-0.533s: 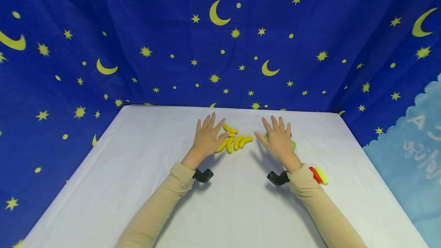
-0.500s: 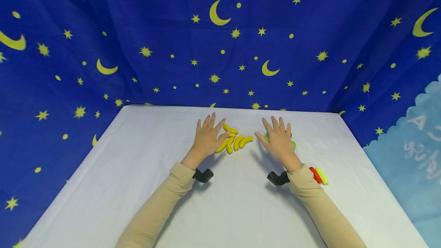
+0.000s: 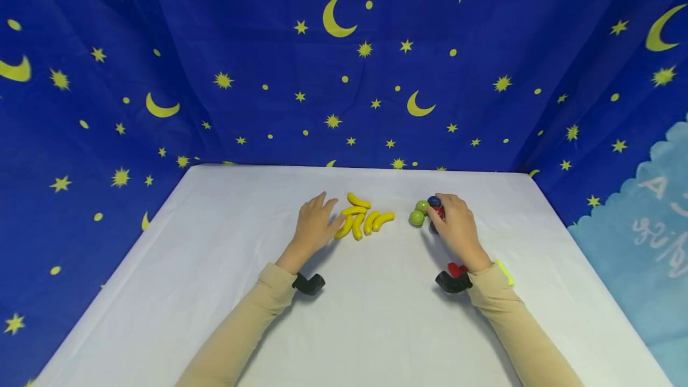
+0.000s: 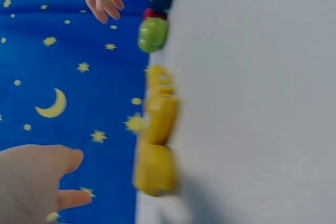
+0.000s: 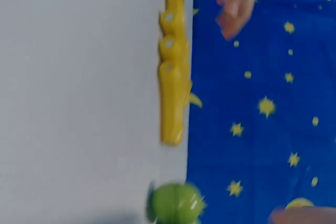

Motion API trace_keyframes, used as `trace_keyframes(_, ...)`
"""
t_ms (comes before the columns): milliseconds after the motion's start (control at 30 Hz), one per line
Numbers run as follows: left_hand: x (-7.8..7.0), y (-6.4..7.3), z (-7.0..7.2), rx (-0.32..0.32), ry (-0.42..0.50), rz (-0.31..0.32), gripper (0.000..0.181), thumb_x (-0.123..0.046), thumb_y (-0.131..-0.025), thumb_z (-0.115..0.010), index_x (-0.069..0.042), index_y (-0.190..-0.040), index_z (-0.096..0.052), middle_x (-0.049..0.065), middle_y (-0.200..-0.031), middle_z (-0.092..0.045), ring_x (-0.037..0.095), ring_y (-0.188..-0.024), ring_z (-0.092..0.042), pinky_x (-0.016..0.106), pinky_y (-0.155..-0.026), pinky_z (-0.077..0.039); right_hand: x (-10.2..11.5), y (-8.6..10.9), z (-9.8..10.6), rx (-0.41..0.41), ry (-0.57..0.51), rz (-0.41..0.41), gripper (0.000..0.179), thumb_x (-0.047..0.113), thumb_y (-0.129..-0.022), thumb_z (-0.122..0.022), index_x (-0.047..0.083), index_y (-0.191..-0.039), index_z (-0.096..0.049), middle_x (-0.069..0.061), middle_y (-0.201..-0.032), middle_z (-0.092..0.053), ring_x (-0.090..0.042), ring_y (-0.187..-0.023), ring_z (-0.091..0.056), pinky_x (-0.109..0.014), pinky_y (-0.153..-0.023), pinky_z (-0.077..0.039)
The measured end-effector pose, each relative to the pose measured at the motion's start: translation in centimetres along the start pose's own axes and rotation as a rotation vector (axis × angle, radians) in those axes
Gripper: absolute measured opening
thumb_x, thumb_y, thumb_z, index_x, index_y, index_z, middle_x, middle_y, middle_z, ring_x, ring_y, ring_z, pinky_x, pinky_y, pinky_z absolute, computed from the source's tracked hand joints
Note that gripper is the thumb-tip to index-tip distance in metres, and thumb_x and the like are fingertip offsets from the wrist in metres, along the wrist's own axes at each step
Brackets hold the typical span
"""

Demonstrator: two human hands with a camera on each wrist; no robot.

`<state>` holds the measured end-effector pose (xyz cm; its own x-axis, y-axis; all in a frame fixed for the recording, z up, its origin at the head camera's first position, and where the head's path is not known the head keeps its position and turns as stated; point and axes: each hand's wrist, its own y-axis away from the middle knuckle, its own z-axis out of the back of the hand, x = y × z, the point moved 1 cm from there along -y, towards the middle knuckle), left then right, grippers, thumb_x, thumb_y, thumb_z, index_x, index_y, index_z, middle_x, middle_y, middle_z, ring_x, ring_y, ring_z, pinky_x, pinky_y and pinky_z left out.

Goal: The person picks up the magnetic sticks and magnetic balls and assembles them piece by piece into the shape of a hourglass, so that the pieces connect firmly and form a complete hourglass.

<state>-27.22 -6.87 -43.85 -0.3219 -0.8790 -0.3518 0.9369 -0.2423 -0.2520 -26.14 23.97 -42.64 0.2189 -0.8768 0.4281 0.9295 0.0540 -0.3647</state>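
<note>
Several small yellow toy bananas (image 3: 357, 227) lie in a loose cluster on the white table. My left hand (image 3: 313, 229) hovers at their left side with fingers loosely bent, holding nothing; in the left wrist view its thumb and a finger stand apart above the table. To the right, two green balls (image 3: 416, 217), a dark blue ball (image 3: 434, 201) and a red piece (image 3: 439, 212) sit close together. My right hand (image 3: 457, 229) is over the right side of this group, its fingers relaxed. It partly covers the red piece and a dark one below; contact cannot be made out.
By the right wrist lie a red piece (image 3: 457, 270) and a bright yellow piece (image 3: 505, 273), both partly hidden by the arm. Black camera mounts (image 3: 309, 284) stick out inward from both wrists. A blue star-patterned curtain (image 3: 269, 46) hangs behind the table (image 3: 349, 327).
Both hands were spread wide and have drawn their fingers in. The left moved slightly back and left; the right shifted right, uncovering the green and blue balls. The bananas stayed put.
</note>
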Motion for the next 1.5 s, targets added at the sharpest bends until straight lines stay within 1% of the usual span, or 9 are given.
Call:
trace_keyframes(100, 0.6, 0.5, -1.3, -0.065, 0.05, -0.019, 0.038, -0.036, -0.091, -0.061, -0.007, -0.115, -0.066, 0.017, -0.124, -0.061, 0.033, -0.115, -0.057, 0.049, -0.094, -0.046, -1.7, 0.5, 0.3, -0.011, -0.033, -0.047, 0.035, 0.012, -0.089, -0.058, -0.008, -0.119, -0.057, -0.029, -0.118, -0.057, -0.046, -0.112, -0.052, -0.058, -0.093, -0.041)
trace_keyframes(233, 1.1, 1.0, -2.5, -0.099, 0.127, -0.054, 0.03, -0.034, -0.081, -0.073, -0.008, -0.097, -0.072, 0.01, -0.103, -0.067, 0.029, -0.098, -0.062, 0.045, -0.082, -0.05, -3.4, 0.9, 0.5, 0.019, -0.074, -0.115, 0.036, 0.004, -0.083, -0.057, -0.008, -0.117, -0.058, -0.029, -0.118, -0.057, -0.046, -0.115, -0.051, -0.058, -0.096, -0.04)
trace_keyframes(533, 2.5, 1.4, -3.1, -0.057, 0.156, -0.079, 0.025, -0.03, -0.076, -0.079, -0.011, -0.092, -0.074, 0.008, -0.101, -0.065, 0.026, -0.096, -0.06, 0.04, -0.083, -0.05, -5.0, 1.2, 0.1, 0.089, -0.148, -0.161, 0.036, -0.003, -0.08, -0.06, -0.009, -0.115, -0.059, -0.032, -0.119, -0.056, -0.045, -0.111, -0.053, -0.057, -0.097, -0.042)
trace_keyframes(733, 4.1, 2.4, -2.1, 0.078, 0.289, -0.069, 0.022, -0.026, -0.08, -0.076, -0.013, -0.098, -0.073, 0.011, -0.116, -0.059, 0.03, -0.111, -0.053, 0.046, -0.096, -0.044, -5.3, 1.2, 0.0, 0.115, -0.157, -0.182, 0.035, -0.003, -0.081, -0.062, -0.01, -0.116, -0.058, -0.033, -0.117, -0.056, -0.044, -0.106, -0.054, -0.056, -0.095, -0.044)
trace_keyframes(1000, 5.9, 3.4, -1.4, 0.334, 0.355, -0.289, 0.022, -0.03, -0.084, -0.072, -0.023, -0.104, -0.071, 0.013, -0.142, -0.044, 0.036, -0.135, -0.033, 0.058, -0.109, -0.024, -3.5, 1.6, 0.2, -0.001, -0.186, -0.093, 0.035, -0.003, -0.08, -0.066, -0.01, -0.114, -0.06, -0.031, -0.112, -0.06, -0.041, -0.098, -0.057, -0.049, -0.082, -0.049)
trace_keyframes(1167, 5.6, 3.6, -1.4, 0.477, 0.407, -0.346, 0.027, -0.034, -0.086, -0.07, -0.027, -0.111, -0.068, 0.01, -0.151, -0.034, 0.034, -0.143, -0.02, 0.06, -0.112, -0.015, -1.4, 1.9, 0.3, -0.054, -0.224, -0.028, 0.032, -0.003, -0.079, -0.068, -0.009, -0.11, -0.062, -0.028, -0.106, -0.062, -0.039, -0.092, -0.06, -0.037, -0.073, -0.047)
trace_keyframes(1267, 5.5, 3.5, -1.6, 0.439, 0.427, -0.33, 0.032, -0.032, -0.085, -0.071, -0.024, -0.116, -0.066, 0.01, -0.148, -0.038, 0.033, -0.142, -0.026, 0.058, -0.113, -0.018, -0.4, 1.9, 0.2, -0.075, -0.25, -0.011, 0.031, -0.003, -0.078, -0.07, -0.008, -0.108, -0.063, -0.026, -0.103, -0.063, -0.037, -0.09, -0.061, -0.036, -0.071, -0.047)
trace_keyframes(1367, 5.4, 3.3, -1.9, 0.327, 0.448, -0.289, 0.031, -0.028, -0.083, -0.073, -0.018, -0.112, -0.066, 0.01, -0.139, -0.048, 0.032, -0.134, -0.038, 0.053, -0.112, -0.027, 0.2, 2.1, 0.0, -0.069, -0.264, 0.007, 0.032, -0.004, -0.077, -0.071, -0.008, -0.108, -0.063, -0.025, -0.104, -0.064, -0.036, -0.09, -0.062, -0.038, -0.071, -0.049)
trace_keyframes(1500, 5.1, 3.1, -2.3, 0.171, 0.402, -0.226, 0.021, -0.028, -0.081, -0.075, -0.014, -0.093, -0.066, 0.01, -0.124, -0.058, 0.03, -0.123, -0.05, 0.046, -0.108, -0.037, 0.8, 2.4, -0.6, -0.03, -0.272, 0.021, 0.034, -0.002, -0.077, -0.072, -0.007, -0.109, -0.063, -0.024, -0.107, -0.063, -0.032, -0.091, -0.061, -0.037, -0.072, -0.049)
